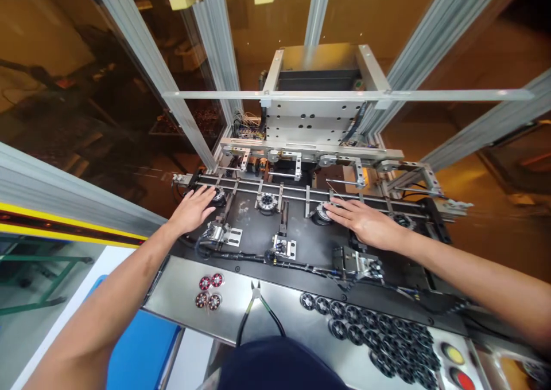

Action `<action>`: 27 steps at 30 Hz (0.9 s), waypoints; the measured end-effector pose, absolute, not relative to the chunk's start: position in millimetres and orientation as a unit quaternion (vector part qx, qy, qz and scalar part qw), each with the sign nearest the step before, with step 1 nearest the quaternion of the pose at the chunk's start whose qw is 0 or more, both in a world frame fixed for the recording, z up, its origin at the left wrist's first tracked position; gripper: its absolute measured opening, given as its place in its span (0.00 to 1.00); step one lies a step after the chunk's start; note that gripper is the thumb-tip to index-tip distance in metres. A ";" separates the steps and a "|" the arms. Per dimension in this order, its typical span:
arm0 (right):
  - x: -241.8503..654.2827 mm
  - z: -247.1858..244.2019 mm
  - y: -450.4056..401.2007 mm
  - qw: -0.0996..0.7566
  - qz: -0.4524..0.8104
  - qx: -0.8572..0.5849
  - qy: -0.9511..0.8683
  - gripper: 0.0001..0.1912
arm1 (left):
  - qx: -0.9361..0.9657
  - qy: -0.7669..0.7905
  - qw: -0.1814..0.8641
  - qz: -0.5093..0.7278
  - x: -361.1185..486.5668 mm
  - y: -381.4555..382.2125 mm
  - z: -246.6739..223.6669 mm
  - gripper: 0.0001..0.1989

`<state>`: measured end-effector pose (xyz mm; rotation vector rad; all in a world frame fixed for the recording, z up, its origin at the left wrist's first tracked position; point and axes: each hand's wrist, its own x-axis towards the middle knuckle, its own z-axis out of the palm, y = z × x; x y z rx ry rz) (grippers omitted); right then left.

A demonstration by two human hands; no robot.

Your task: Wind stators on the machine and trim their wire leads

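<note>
My left hand [192, 209] reaches out with its fingers stretched. Its fingertips are at a round metal part [219, 195] at the left end of the machine's black bed, partly covering it. My right hand [365, 222] lies palm down with fingers extended, its fingertips over another round part [322, 214] on the bed; whether they press on it I cannot tell. Between my hands, a round part with a ring of holes [267, 202] sits uncovered in its holder. One more round part [403, 221] is beyond my right wrist, partly hidden.
Diagonal cutters [257, 298] lie jaws-forward on the steel ledge [172, 289]. Several red-and-copper wound rotors [209, 291] sit left of them, many black round parts [383, 332] to the right. Yellow [453, 354] and red buttons [462, 378] are at bottom right. Sensor brackets [284, 245] stand on the bed.
</note>
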<state>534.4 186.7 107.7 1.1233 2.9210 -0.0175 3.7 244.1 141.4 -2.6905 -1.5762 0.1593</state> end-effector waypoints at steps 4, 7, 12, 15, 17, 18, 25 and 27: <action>536.9 103.2 188.7 0.020 0.011 0.355 0.935 0.40 | -0.866 -0.496 0.007 0.066 5.7 245.1 132.1 0.26; 532.6 107.4 189.3 0.039 0.022 0.344 0.938 0.36 | -0.877 -0.475 0.016 0.074 7.3 249.4 137.7 0.25; 495.3 133.3 190.5 0.041 0.045 0.340 0.939 0.30 | -0.886 -0.455 0.045 0.076 11.8 251.9 143.7 0.22; 452.9 149.5 198.8 0.027 0.022 0.330 0.943 0.31 | -0.888 -0.451 0.055 0.071 13.9 252.7 143.0 0.21; 423.6 153.8 209.2 0.029 -0.008 0.321 0.947 0.34 | -0.890 -0.448 0.057 0.069 14.1 253.8 142.5 0.21; 410.6 153.6 215.2 0.034 -0.016 0.317 0.948 0.36 | -0.890 -0.446 0.058 0.069 13.9 254.3 142.2 0.21; 369.1 135.8 241.0 0.076 -0.038 0.294 0.952 0.37 | -0.892 -0.443 0.057 0.067 8.8 254.3 136.7 0.24; 369.1 132.6 241.3 0.080 -0.039 0.294 0.952 0.38 | -0.891 -0.445 0.056 0.064 8.4 254.2 134.5 0.24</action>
